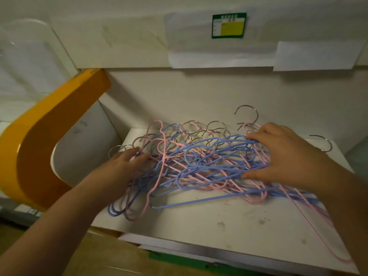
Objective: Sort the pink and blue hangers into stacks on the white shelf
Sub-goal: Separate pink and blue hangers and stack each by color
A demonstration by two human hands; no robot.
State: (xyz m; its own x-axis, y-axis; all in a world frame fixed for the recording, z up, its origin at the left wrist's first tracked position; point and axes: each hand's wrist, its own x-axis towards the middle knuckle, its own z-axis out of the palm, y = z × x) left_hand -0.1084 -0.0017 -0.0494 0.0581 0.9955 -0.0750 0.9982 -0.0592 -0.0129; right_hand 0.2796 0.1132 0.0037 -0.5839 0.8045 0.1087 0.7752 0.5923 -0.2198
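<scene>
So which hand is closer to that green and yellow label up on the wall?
The right hand. It lies on the right of the hanger pile, below and a little right of the label. The left hand is at the pile's left edge, farther off.
</scene>
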